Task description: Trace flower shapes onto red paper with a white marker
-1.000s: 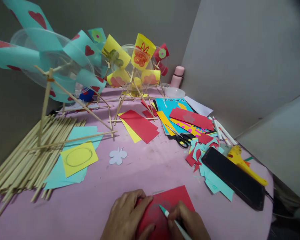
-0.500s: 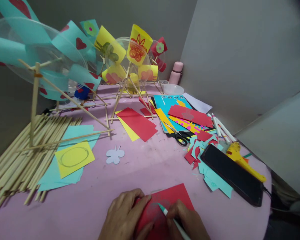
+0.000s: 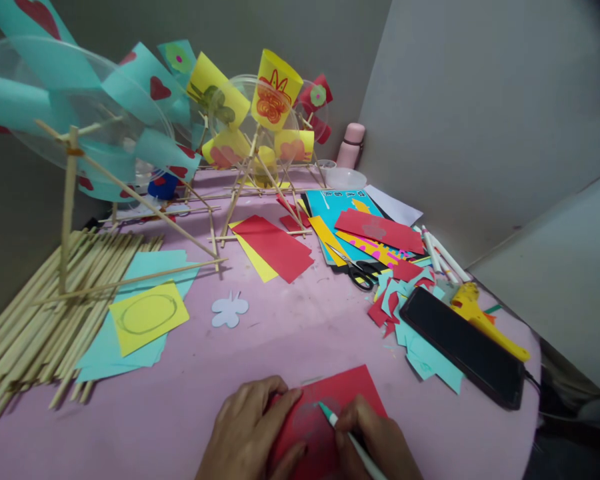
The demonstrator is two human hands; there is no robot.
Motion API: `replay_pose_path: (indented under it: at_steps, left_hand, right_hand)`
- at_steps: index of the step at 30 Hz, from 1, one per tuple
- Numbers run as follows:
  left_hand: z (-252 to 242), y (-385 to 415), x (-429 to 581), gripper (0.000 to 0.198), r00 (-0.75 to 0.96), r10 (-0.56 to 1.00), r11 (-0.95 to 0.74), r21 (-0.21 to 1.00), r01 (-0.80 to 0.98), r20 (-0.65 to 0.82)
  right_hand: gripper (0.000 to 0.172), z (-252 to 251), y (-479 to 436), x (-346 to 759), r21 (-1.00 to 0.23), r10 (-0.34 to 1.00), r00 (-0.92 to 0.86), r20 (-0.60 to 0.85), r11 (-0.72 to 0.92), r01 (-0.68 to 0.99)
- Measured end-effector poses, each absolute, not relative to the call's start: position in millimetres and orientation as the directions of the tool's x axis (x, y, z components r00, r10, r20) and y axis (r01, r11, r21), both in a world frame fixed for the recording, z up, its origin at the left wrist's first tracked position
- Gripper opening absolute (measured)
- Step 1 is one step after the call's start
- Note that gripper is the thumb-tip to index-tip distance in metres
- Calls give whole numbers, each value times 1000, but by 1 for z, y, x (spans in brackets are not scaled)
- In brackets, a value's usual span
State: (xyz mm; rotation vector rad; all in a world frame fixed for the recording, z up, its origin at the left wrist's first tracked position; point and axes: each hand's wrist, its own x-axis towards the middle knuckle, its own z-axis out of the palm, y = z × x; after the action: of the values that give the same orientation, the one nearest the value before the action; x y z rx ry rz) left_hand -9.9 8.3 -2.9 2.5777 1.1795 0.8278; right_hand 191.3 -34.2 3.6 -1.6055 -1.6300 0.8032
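Near the table's front edge lies a piece of red paper (image 3: 347, 383) with a faint greyish drawing on it. My right hand (image 3: 373, 437) grips a white marker (image 3: 357, 450) with a green tip, and that tip touches the paper within the drawing. Spread over the paper's left side, my left hand (image 3: 253, 427) presses it down with fingers apart. A white butterfly cutout (image 3: 229, 311) rests on the table beyond my left hand. The lower part of the red paper is hidden by my hands and the frame's edge.
Bamboo sticks (image 3: 35, 313) and yellow paper with a drawn oval (image 3: 150, 317) lie left. Paper-bladed wheels on stick stands (image 3: 253, 150) fill the back. At right are scissors (image 3: 357, 270), paper scraps (image 3: 395, 300), a phone (image 3: 463, 347), a yellow glue gun (image 3: 485, 320) and markers (image 3: 445, 257).
The marker tip has shifted slightly up and to the right on the red paper, along with my right hand. My left hand stays in place.
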Motion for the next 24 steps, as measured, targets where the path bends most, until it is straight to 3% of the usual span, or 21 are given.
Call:
replay_pose_path:
  at_steps: [5, 12, 24]
  left_hand:
    - [2, 9, -9, 40, 534, 744, -667, 384, 639, 402]
    - [8, 0, -5, 36, 476, 811, -584, 443, 680, 339]
    - [3, 4, -7, 36, 510, 772, -635, 412, 654, 379]
  right_hand:
    - [11, 9, -34, 196, -784, 998, -50, -25, 11, 621]
    - [10, 8, -36, 202, -809, 999, -33, 15, 31, 587]
    - [9, 4, -33, 198, -821, 991, -135, -6, 72, 566]
